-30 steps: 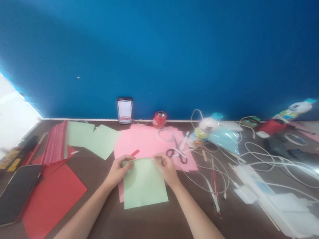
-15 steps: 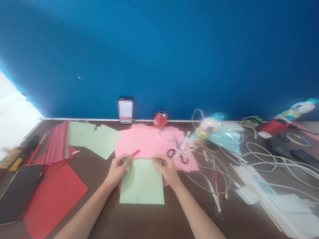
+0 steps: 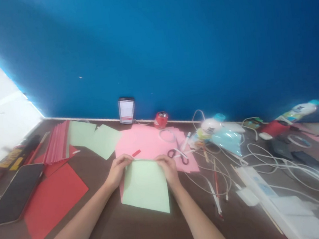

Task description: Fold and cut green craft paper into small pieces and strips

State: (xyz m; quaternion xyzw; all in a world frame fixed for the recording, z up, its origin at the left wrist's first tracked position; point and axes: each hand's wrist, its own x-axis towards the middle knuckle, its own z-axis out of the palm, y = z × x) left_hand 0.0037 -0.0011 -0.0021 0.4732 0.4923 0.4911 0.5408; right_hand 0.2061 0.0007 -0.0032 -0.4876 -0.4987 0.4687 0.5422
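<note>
A pale green sheet of paper (image 3: 145, 186) is held by its far edge, between my two hands. My left hand (image 3: 118, 172) pinches the far left corner, and my right hand (image 3: 167, 168) pinches the far right one. Along that far edge runs a narrow band that looks folded. Pink paper sheets (image 3: 141, 140) lie beneath and beyond the hands. A small red strip (image 3: 136, 153) rests on them just past my left fingertips. Scissors (image 3: 178, 155) with dark handles lie right of my right hand.
On the left lie a red sheet (image 3: 56, 204), a dark phone or tablet (image 3: 15, 193) and pleated pink-red paper (image 3: 57, 142). Green sheets (image 3: 107, 140) lie farther back. A phone (image 3: 126, 111) leans on the blue wall. To the right are a power strip (image 3: 259, 188) and tangled white cables.
The green sheet has shifted slightly right and turned, its near right corner now lower. Both hands keep their pinch on its far edge.
</note>
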